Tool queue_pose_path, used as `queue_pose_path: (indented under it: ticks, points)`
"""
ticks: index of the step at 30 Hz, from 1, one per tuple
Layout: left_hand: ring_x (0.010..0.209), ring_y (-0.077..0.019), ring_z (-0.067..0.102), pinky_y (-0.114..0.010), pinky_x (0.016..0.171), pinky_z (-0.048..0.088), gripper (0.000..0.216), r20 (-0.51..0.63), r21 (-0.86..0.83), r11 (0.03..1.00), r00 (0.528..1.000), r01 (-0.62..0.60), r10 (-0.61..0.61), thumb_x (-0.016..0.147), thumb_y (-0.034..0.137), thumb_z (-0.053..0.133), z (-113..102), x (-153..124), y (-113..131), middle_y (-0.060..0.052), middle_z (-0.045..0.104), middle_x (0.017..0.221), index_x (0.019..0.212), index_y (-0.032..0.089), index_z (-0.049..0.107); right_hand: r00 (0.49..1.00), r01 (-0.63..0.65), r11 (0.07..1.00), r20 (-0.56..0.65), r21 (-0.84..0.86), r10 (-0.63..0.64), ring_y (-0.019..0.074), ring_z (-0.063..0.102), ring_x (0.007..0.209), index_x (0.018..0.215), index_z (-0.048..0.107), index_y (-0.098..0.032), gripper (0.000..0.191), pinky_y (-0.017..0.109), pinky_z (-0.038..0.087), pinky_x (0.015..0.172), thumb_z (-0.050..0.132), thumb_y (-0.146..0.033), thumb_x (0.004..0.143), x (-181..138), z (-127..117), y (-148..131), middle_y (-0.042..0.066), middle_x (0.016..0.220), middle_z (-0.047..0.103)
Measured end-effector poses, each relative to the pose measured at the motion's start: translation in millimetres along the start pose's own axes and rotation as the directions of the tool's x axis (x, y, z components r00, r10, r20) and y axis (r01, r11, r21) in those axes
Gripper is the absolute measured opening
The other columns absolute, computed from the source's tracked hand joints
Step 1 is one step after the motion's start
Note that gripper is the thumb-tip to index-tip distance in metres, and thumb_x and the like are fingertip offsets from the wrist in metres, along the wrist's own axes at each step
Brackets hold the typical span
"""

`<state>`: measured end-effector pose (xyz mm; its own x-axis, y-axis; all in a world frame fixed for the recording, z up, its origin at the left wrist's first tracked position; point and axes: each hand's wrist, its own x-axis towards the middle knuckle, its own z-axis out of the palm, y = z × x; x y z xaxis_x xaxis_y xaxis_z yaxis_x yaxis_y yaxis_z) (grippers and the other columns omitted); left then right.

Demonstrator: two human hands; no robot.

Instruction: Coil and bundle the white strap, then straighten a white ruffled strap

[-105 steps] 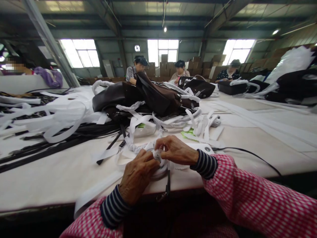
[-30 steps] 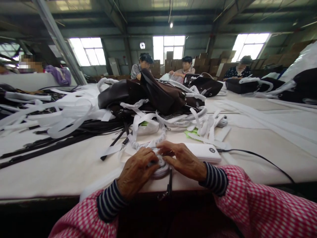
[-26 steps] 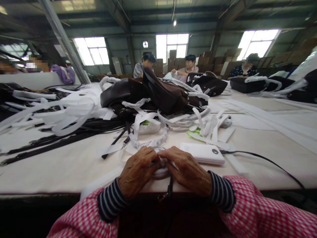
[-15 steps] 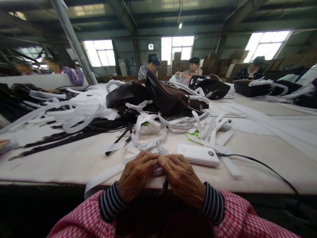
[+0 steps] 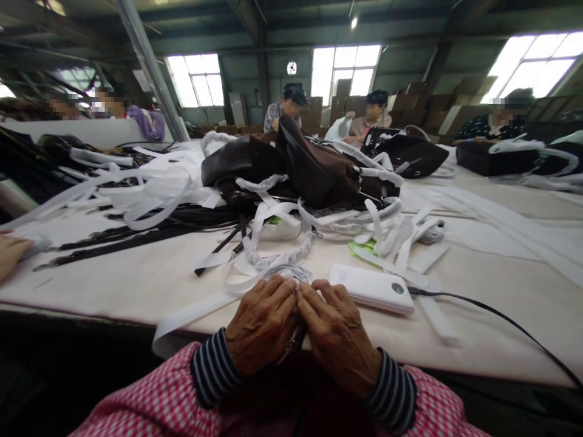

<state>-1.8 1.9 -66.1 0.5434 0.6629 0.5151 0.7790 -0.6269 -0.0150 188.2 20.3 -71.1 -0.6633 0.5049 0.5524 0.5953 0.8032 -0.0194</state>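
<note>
I see the left hand point(image 5: 263, 325) and right hand point(image 5: 339, 334) close together at the table point(image 5: 113, 276) edge, partly covering a white coil point(image 5: 291, 271)! White power bank point(image 5: 371, 288) near the right, dark leather bags point(image 5: 314, 167) heaped beyond.

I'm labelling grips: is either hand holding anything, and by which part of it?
Cannot be told for sure: the left hand and right hand cover the near side of the white coil, hiding whether they grip it or only press it.
</note>
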Motion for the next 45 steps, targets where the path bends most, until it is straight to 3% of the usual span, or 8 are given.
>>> queue_pose_path:
  ticks: [5,10,16,25,33,38,42,45]
  points:
    - [0.119,-0.029,0.06,-0.047,0.104,0.053,0.034,0.002,-0.162,0.985,0.998,0.067,-0.068,0.093,0.019,0.066,-11,-7,-6,-0.012,0.068,0.128,0.126,0.014,0.062,1.0,-0.018,0.999,-0.007,0.039,0.018,0.032,0.048,0.112,0.132,0.06,-0.005,0.043,0.046,0.047,0.087,0.058,-0.002,0.09,-4,3,1,0.013,0.133,0.063]
    - [0.106,-0.0195,0.065,-0.033,0.094,0.051,0.018,-0.048,-0.247,0.955,0.983,0.162,-0.179,0.103,0.021,0.053,-35,10,-35,-0.006,0.072,0.111,0.113,0.019,0.068,0.999,-0.02,0.998,0.03,0.062,0.019,0.0328,0.046,0.117,0.136,0.058,-0.005,0.049,0.047,0.051,0.093,0.057,0.001,0.087,-7,4,2,0.014,0.135,0.06]
    - [0.083,-0.0186,0.067,-0.03,0.079,0.046,0.018,0.309,-0.097,0.919,0.889,0.382,-0.338,0.096,0.017,0.062,-30,49,-48,-0.005,0.069,0.085,0.086,0.014,0.076,1.0,-0.023,0.997,0.011,0.079,0.022,0.0331,0.046,0.118,0.134,0.06,-0.005,0.054,0.048,0.054,0.098,0.054,0.006,0.082,-9,6,3,0.014,0.136,0.06]
    - [0.076,-0.0191,0.066,-0.028,0.072,0.042,0.014,0.47,-0.078,0.927,0.834,0.367,-0.291,0.083,0.011,0.065,-31,74,-51,-0.005,0.072,0.075,0.076,0.015,0.076,0.999,-0.008,0.996,-0.047,0.085,0.012,0.0349,0.047,0.121,0.135,0.06,-0.004,0.057,0.05,0.054,0.099,0.05,0.006,0.081,-12,8,2,0.015,0.137,0.062]
    - [0.056,-0.0163,0.049,-0.029,0.056,0.028,0.016,0.561,-0.023,0.947,0.788,0.32,-0.252,0.068,0.004,0.06,-16,98,-53,-0.001,0.055,0.055,0.059,0.017,0.063,0.999,-0.02,0.992,-0.032,0.122,0.024,0.0366,0.046,0.123,0.137,0.059,-0.002,0.055,0.053,0.053,0.1,0.048,0.004,0.083,-12,9,2,0.017,0.138,0.061]
    - [0.063,-0.0193,0.056,-0.03,0.061,0.036,0.02,0.53,0.017,0.964,0.815,0.264,-0.233,0.08,0.006,0.058,-20,91,-46,-0.004,0.06,0.061,0.065,0.016,0.065,0.999,-0.043,0.99,-0.011,0.138,0.045,0.0351,0.046,0.122,0.136,0.06,-0.006,0.056,0.052,0.053,0.101,0.05,0.005,0.082,-10,7,2,0.016,0.137,0.061]
    - [0.082,-0.0219,0.067,-0.032,0.079,0.05,0.024,0.481,0.001,0.978,0.857,0.21,-0.185,0.096,0.015,0.05,-39,66,-46,-0.008,0.07,0.084,0.087,0.015,0.072,0.996,-0.091,0.975,0.025,0.201,0.087,0.0325,0.047,0.122,0.134,0.06,-0.011,0.056,0.05,0.052,0.104,0.049,0.007,0.082,-8,2,3,0.013,0.136,0.06]
    - [0.103,-0.0237,0.067,-0.036,0.095,0.052,0.026,0.357,-0.009,0.989,0.925,0.145,-0.132,0.1,0.016,0.048,-56,47,-45,-0.011,0.072,0.108,0.112,0.015,0.071,0.994,-0.113,0.953,0.017,0.283,0.113,0.0299,0.048,0.118,0.13,0.06,-0.013,0.055,0.049,0.051,0.105,0.048,0.009,0.081,-6,-2,4,0.011,0.132,0.061]
